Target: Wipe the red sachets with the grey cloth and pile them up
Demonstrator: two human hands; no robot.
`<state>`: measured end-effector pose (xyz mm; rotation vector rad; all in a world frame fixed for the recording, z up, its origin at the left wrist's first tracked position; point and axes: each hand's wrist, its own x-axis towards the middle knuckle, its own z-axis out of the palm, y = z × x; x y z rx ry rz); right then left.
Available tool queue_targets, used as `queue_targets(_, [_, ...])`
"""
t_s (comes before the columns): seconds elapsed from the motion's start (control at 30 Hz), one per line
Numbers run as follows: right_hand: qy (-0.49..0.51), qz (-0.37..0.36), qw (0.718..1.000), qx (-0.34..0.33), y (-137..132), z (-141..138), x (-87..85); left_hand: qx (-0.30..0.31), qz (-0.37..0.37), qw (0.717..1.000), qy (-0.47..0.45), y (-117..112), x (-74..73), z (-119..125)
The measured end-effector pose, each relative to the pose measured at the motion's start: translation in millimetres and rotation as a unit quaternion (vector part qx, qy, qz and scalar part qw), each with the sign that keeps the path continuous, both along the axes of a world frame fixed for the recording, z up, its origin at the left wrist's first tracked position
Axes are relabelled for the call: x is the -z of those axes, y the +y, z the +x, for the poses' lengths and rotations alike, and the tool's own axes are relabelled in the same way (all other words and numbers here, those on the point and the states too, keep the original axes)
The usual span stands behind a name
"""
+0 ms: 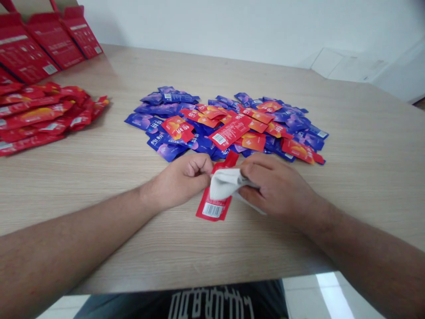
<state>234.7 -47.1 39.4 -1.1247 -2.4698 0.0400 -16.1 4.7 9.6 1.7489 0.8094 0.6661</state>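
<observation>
Far to our left stand the red cartons (pixel 49 42), flaps up, at the corner of the wooden table (pixel 83 186). Below them lies a heap of red sachets (pixel 43 117), overlapping and spilling towards the table's left side.

Nearer us, our left hand (pixel 179 181) is curled into a tight fist, pinching the left edge of the red sachet (pixel 212 208) at the middle of the table. The sachet lies lengthwise, barcode end towards us, its top end pointing at the pile. A white cloth (pixel 226 184) is folded over its middle. Our right hand (pixel 275 188) clamps that cloth against the sachet, fingers on top. The two hands stay apart, with sachet and cloth between them.

Just beyond our hands spreads a pile of blue and red sachets (pixel 226 128), jumbled together, the nearest nearly touching the held sachet. At the bottom edge, our black shirt (pixel 212 303) with white lettering shows below the table.
</observation>
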Motion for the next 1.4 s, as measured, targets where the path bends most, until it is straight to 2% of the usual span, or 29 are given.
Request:
queue_targets(0.07, [0.018, 0.021, 0.998, 0.061, 3.8, 2.9, -0.1, 0.006, -0.001, 1.0, -0.008, -0.1, -0.7, 0.1])
queue_targets(0.13, [0.029, 0.023, 0.996, 0.08, 5.6, 3.8, 0.9, 0.012, -0.002, 1.0, -0.01, -0.5, -1.2, 0.3])
queue_targets(0.27, [0.009, -0.022, 1.0, -0.015, 0.0, -0.3, 3.0, -0.008, 0.0, 1.0, 0.001, -1.4, -1.4, 0.7])
queue_targets(0.33, [-0.001, -0.025, 0.999, -0.026, -0.9, -0.1, 2.4, -0.015, -0.009, 1.0, -0.004, -1.6, -1.8, 1.0])
queue_targets(0.43, [0.01, 0.007, 0.999, 0.048, 3.6, 3.9, 1.2, -0.004, -0.027, 0.999, -0.021, -1.4, -1.8, 2.2])
queue_targets(0.5, [0.019, 0.013, 0.997, 0.069, 4.9, 4.2, 1.7, -0.006, -0.046, 0.998, -0.03, -1.1, -0.3, 3.3])
queue_targets(0.57, [0.01, -0.005, 0.999, 0.032, 1.4, 0.1, 3.1, -0.034, -0.075, 0.996, -0.042, -0.6, 2.7, 4.2])
queue_targets(0.63, [-0.016, -0.032, 0.999, -0.036, -5.2, -5.9, 4.3, -0.065, -0.099, 0.991, -0.053, 0.1, 6.1, 4.5])
queue_targets(0.7, [-0.037, -0.037, 0.996, -0.07, -9.8, -9.4, 4.7, -0.075, -0.103, 0.99, -0.056, 0.7, 8.6, 4.4])
queue_targets(0.9, [-0.005, -0.001, 0.999, 0.033, -2.8, -3.8, 5.7, -0.064, -0.137, 0.986, -0.067, -0.8, 8.9, 6.2])
queue_targets(0.93, [-0.005, -0.006, 1.0, 0.022, -3.5, -4.8, 6.1, -0.07, -0.14, 0.985, -0.071, -1.3, 8.8, 6.5])
queue_targets(1.07, [-0.04, -0.023, 0.994, -0.099, -12.9, -12.4, 5.8, -0.094, -0.122, 0.985, -0.077, -2.8, 8.9, 7.3])
queue_targets(1.1, [-0.046, -0.02, 0.993, -0.106, -14.2, -13.0, 5.5, -0.095, -0.122, 0.985, -0.078, -3.0, 8.9, 7.5])
queue_targets(1.27, [-0.015, 0.006, 1.0, -0.004, -8.8, -8.4, 5.9, -0.101, -0.155, 0.977, -0.108, -3.2, 9.3, 8.8])
queue_targets(1.33, [-0.011, 0.0, 1.0, -0.016, -9.1, -10.3, 6.7, -0.112, -0.145, 0.978, -0.104, -2.8, 9.7, 8.4])
queue_targets(1.4, [-0.028, -0.013, 0.997, -0.066, -12.6, -14.4, 6.7, -0.115, -0.128, 0.981, -0.091, -2.3, 10.0, 7.5])
